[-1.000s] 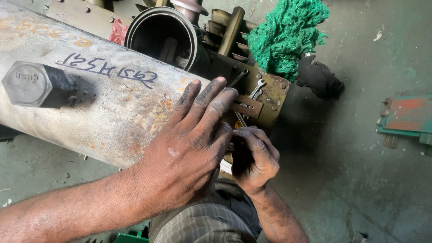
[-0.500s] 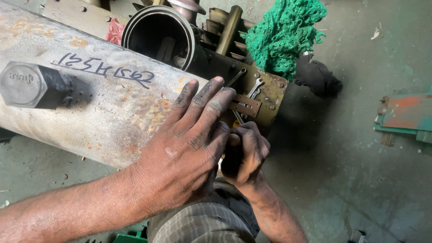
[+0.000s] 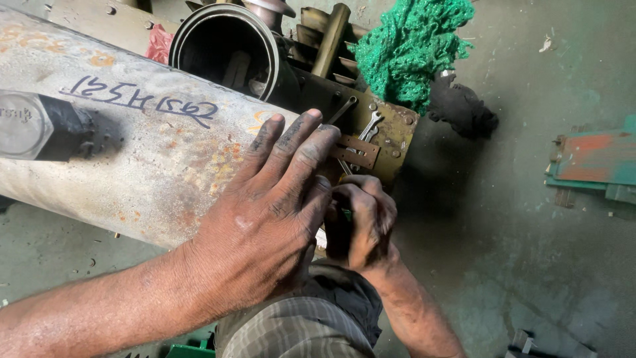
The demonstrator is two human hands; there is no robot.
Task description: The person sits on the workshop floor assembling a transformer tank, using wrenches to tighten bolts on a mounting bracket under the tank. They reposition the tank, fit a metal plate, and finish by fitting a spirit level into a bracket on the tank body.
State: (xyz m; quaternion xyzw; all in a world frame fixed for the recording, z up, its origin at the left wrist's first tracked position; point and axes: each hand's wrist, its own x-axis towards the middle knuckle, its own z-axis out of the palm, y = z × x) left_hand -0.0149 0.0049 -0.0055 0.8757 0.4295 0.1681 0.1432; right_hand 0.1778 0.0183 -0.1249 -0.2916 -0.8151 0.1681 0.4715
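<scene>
Fingers (image 3: 291, 149) of the left hand (image 3: 265, 219) spread flat and pressed on the rusty grey cylinder (image 3: 152, 152), gripping nothing, only bracing against its curved side. Fingers (image 3: 361, 192) of the right hand (image 3: 361, 225) curled narrow and tight just past the cylinder's end, pinched around something small and dark; cannot tell what, hidden under the knuckles. Both hands touching, thumb side to thumb side.

Seen from the head camera: cylinder lying across the left of the view, large hex bolt head (image 3: 26, 126) standing out of its side, open black pipe mouth (image 3: 225, 46) behind. Just beyond the fingertips, a brown slotted plate (image 3: 358, 152) and a small spanner (image 3: 368, 126) resting on an olive metal block (image 3: 391, 132). Green netting (image 3: 411, 43) and a black rag (image 3: 464, 109) further back, on the grey floor (image 3: 530, 265).

Likely risks: palm sliding on the greasy, rounded surface, letting the cylinder roll; pinched piece slipping from oily fingertips and dropping out of sight below; knuckles scraping the plate's edge.
</scene>
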